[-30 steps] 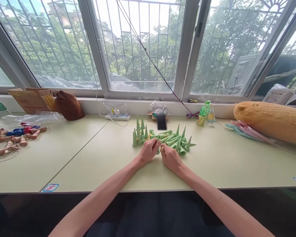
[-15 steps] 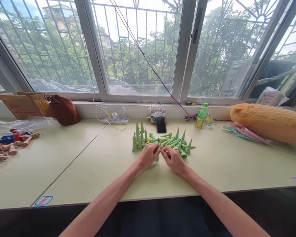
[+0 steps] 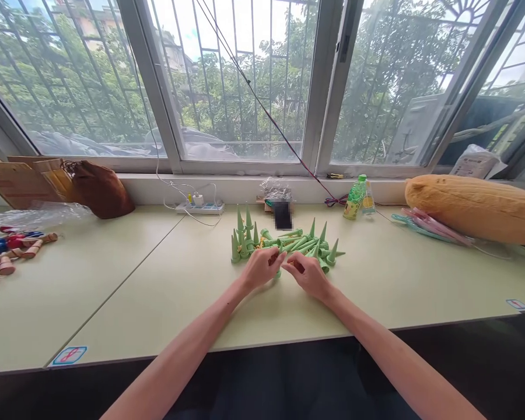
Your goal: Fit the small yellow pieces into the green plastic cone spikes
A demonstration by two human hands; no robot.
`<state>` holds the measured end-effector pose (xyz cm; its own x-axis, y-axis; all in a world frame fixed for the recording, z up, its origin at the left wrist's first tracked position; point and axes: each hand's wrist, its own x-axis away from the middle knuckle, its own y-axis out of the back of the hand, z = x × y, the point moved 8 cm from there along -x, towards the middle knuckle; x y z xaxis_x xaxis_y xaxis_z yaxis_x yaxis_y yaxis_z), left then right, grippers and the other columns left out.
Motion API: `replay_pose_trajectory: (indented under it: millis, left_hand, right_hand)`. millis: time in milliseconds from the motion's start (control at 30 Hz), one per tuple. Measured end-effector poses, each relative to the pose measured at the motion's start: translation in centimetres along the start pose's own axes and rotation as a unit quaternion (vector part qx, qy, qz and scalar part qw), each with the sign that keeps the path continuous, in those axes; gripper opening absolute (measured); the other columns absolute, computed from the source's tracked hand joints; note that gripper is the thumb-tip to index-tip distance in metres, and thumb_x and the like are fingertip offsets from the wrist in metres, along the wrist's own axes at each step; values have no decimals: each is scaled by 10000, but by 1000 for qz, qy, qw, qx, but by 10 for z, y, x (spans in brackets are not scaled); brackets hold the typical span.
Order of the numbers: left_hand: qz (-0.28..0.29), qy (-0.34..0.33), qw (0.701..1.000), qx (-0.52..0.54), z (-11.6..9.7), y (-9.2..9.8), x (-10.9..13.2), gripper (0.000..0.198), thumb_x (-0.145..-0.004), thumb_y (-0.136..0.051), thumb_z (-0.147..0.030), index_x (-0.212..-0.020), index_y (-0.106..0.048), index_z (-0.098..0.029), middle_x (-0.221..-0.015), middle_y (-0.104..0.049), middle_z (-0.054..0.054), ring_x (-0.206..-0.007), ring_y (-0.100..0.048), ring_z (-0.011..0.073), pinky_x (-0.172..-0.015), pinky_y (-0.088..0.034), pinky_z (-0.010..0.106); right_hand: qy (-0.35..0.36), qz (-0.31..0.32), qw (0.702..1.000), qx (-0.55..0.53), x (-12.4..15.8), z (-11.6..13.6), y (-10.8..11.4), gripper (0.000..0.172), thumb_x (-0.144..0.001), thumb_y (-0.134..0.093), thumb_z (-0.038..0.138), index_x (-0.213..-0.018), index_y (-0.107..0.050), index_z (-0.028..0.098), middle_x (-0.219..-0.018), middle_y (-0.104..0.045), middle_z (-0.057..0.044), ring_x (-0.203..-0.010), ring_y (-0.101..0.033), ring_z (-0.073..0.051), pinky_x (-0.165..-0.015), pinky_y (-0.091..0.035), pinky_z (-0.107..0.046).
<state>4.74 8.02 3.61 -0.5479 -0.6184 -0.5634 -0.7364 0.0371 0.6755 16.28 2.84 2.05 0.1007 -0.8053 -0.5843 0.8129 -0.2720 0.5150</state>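
Behind the pale table (image 3: 157, 303), a low white wall (image 3: 240, 195) is topped by grey-framed windows (image 3: 245, 116), through which metal bars (image 3: 270, 70) and leafy trees (image 3: 376, 99) are seen in bright daylight.

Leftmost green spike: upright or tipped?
Upright: the spike has its point up and its wide end on the table.

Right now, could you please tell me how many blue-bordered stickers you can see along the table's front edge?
2: one sticker at the view's left, the other sticker at far right. The forearms may hide more.
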Motion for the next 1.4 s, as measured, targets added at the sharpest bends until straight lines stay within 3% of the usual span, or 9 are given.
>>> replay_pose_trajectory:
  millis: [333,633,867,1100,1400]
  left_hand:
    - [60,-1,998,16,5,-12,1,352,-852,-527,-315,-602,-321,-177,-520,-355,-56,-505,-263,76,-505,-233,233]
    - [78,3,997,0,5,-14,2,352,-839,-530,-306,-594,-309,-184,-522,-377,-48,-500,-287,83,-501,-233,246]
    - [59,5,998,-13,5,-10,1,381,-887,-506,-362,-610,-311,-188,-526,-381,-48,-500,-289,89,-519,-260,251]
    - [5,12,1000,15,5,2,-3,399,-923,-466,-395,-635,-271,-201,-496,-322,-64,-478,-221,84,-495,-236,247]
    - [-42,92,986,133,17,8,-3,477,-918,-448,-520,-617,-270,-196,-523,-247,-55,-439,-241,62,-421,-184,236]
  right_hand:
    - [-30,-1,999,-36,1,-6,2,293,-903,-561,469,-808,-556,192,-548,-466,59,-497,-354,-97,-513,-315,-231]
    - [-8,-20,1000,16,-1,-2,6,285,-913,-559,420,-745,-543,190,-567,-513,42,-492,-384,-94,-514,-323,-231]
    - [0,-28,999,20,-2,1,8,265,-942,-502,378,-766,-555,188,-597,-500,28,-519,-385,-105,-533,-335,-236]
    - [-2,-26,1000,3,-5,5,11,239,-959,-438,340,-849,-580,183,-654,-538,1,-545,-432,-120,-552,-370,-236]
    - [-22,-39,999,-24,-5,1,14,237,-954,-437,353,-963,-602,184,-816,-656,-57,-617,-560,-146,-607,-451,-263]
